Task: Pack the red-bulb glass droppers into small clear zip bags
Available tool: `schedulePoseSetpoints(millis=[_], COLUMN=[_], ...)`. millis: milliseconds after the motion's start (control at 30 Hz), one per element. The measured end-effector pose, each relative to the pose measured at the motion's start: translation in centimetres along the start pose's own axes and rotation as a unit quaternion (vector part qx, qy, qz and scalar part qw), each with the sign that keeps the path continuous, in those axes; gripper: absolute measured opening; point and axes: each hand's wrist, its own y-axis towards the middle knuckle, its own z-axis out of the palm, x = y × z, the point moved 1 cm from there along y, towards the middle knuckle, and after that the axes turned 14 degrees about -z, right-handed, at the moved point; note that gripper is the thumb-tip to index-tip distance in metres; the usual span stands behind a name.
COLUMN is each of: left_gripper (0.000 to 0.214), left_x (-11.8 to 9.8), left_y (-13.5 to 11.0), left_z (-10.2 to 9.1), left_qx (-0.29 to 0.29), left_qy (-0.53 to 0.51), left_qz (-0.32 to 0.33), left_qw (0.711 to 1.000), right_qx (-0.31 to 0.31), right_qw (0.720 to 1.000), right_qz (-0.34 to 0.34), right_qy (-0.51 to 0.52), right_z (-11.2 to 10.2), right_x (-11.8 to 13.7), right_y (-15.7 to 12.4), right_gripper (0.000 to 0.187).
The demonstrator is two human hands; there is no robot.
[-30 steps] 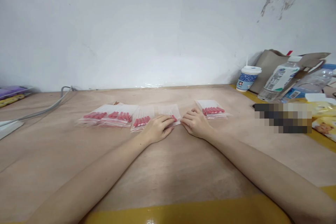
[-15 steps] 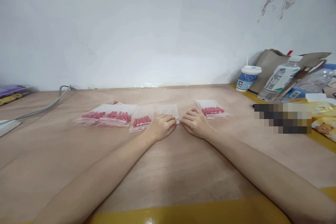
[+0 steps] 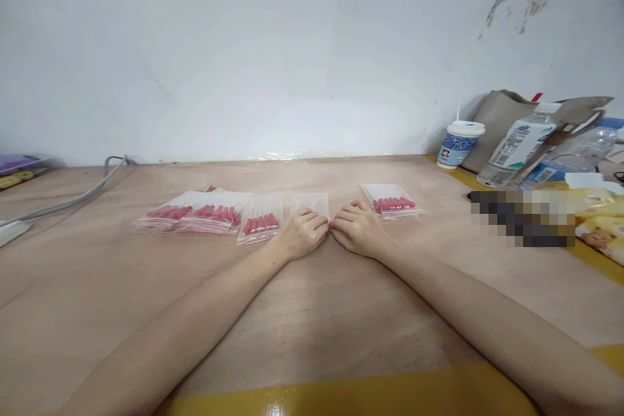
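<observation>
A small clear zip bag point(image 3: 314, 201) lies flat on the table, its near edge under my fingers. My left hand point(image 3: 306, 233) is closed on that near edge, fingers curled down. My right hand point(image 3: 357, 229) pinches at the bag's near right corner, its fingertips touching those of the left. Whatever the bag holds is hidden by my hands. Just left lies a zip bag with several red pieces point(image 3: 262, 221). Farther left is an overlapping group of such bags point(image 3: 195, 211). Right of my right hand rests a small stack of filled bags point(image 3: 392, 200).
On the right stand a paper cup with a straw point(image 3: 459, 143), a water bottle point(image 3: 521, 143) and a grey-brown bag point(image 3: 492, 123). A pixelated dark object point(image 3: 524, 220) lies before them. A grey cable point(image 3: 92, 194) runs along the left; a white wall closes the back.
My right hand has slid left along the bag's near edge until it meets my left hand. The left hand has stayed nearly in place, and the other bags have not moved.
</observation>
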Motion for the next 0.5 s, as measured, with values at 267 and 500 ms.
schedulePoseSetpoints(millis=[267,500], left_gripper=[0.029,0.024], left_x=[0.4,1.4], left_y=[-0.1,-1.7], left_z=[-0.4,-1.8], left_qx=[-0.002,-0.003], left_qy=[0.005,0.014], left_qz=[-0.001,-0.009], left_qw=[1.0,1.0], right_qx=[0.003,-0.014], right_qw=[1.0,1.0], right_qz=[-0.003,0.015], right_qy=[-0.003,0.001], right_z=[-0.5,-1.0], right_x=[-0.1,-0.2], right_y=[-0.1,-0.7], right_gripper=[0.024,0.021])
